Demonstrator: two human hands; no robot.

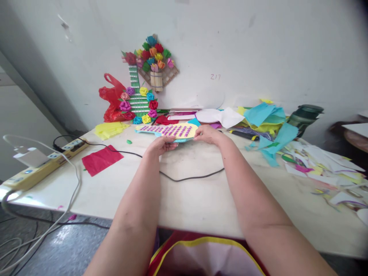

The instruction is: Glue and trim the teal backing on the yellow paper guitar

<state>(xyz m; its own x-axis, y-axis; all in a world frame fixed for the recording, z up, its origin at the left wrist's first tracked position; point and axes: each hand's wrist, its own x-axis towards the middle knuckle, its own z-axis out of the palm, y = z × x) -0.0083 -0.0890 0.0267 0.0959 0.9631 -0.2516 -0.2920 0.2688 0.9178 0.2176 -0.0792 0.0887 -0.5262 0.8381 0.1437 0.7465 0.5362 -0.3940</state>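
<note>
Both hands hold a flat, guitar-shaped paper craft piece (pixel 175 131), pale yellow with rows of purple strips and light blue along its near edge. It lies almost level just over the table, its narrow part toward the left. My left hand (pixel 161 145) grips the near edge, with the thumb on top and the other fingers partly under it. At the wide right end, my right hand (pixel 209 134) pinches the rim between thumb and fingers. The underside of the piece is hidden from view.
A black cord (pixel 186 178) crosses the table (pixel 195 207) below my hands. Red crepe paper (pixel 102 160) and a power strip (pixel 43 168) lie left. Finished flower crafts (pixel 140 101) stand against the wall. Blue paper (pixel 266 115), a dark bottle (pixel 304 117) and scraps (pixel 324 168) fill the right.
</note>
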